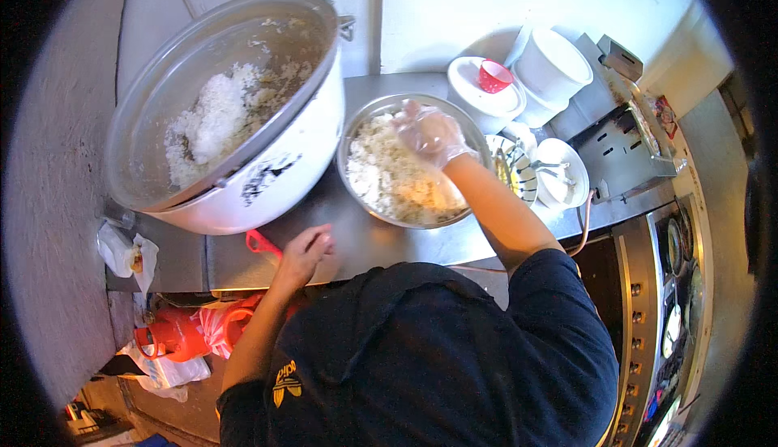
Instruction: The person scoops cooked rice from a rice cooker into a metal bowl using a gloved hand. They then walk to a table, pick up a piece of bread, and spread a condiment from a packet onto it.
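My right hand (433, 136), in a clear plastic glove, is over and against the white rice (380, 164) in a round metal bowl (358, 201); its fingertips are partly blurred, and whether they hold rice is unclear. An orange-yellow patch colours the rice near the wrist. My bare left hand (307, 253) hovers at the steel counter's front edge with its fingers curled. Beside it a red plastic handle (262, 243) pokes out from under a large white pot (292, 173). The pot stands left of the bowl, with clumped rice (219, 112) inside.
Behind the bowl, a red cup (495, 76) rests on a white lidded tub (483, 97). White buckets (550, 64), a striped plate (516, 170) and a white bowl with utensils (562, 173) stand right. Further right are a metal appliance (632, 149) and stove. A red gas cylinder (176, 334) sits below left.
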The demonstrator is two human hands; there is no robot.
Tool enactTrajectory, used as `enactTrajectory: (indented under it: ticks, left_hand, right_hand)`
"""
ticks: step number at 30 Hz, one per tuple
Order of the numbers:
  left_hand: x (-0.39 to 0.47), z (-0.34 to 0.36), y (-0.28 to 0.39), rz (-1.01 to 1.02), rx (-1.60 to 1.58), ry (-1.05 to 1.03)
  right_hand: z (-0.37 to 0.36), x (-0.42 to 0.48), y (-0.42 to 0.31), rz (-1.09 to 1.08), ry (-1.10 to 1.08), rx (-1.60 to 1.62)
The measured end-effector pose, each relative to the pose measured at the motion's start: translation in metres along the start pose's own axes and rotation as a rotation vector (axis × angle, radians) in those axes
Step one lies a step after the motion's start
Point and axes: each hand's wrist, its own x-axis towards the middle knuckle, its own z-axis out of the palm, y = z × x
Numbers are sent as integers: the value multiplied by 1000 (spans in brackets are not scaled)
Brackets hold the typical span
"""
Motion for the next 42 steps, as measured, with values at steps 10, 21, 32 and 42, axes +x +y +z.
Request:
enactTrajectory:
  ticks: [10,21,32,42]
  left_hand:
    - [63,155,51,-305,-925,-232]
    - [189,187,84,-352,-1111,52]
    - [262,164,86,-155,-984,94]
    - [140,106,39,-208,-547,-126]
  right_hand:
    - [-25,-14,67,-526,-132,-19]
    - [-40,7,133,-551,238,485]
    - [-37,11,107,-542,289,504]
    - [-20,-46,100,-420,174,722]
